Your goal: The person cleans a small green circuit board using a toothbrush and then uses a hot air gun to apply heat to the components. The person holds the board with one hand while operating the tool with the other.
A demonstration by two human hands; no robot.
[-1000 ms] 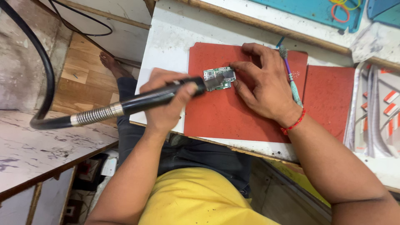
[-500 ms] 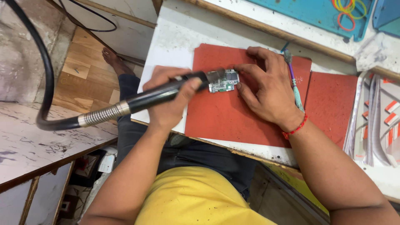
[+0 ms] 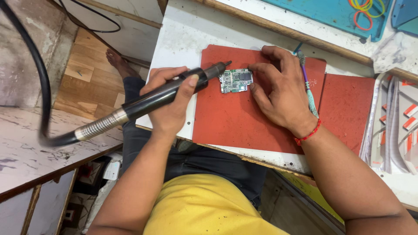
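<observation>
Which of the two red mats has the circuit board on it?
The larger red mat, nearer the left hand; the circuit board lies on it. The smaller red mat is bare.
</observation>
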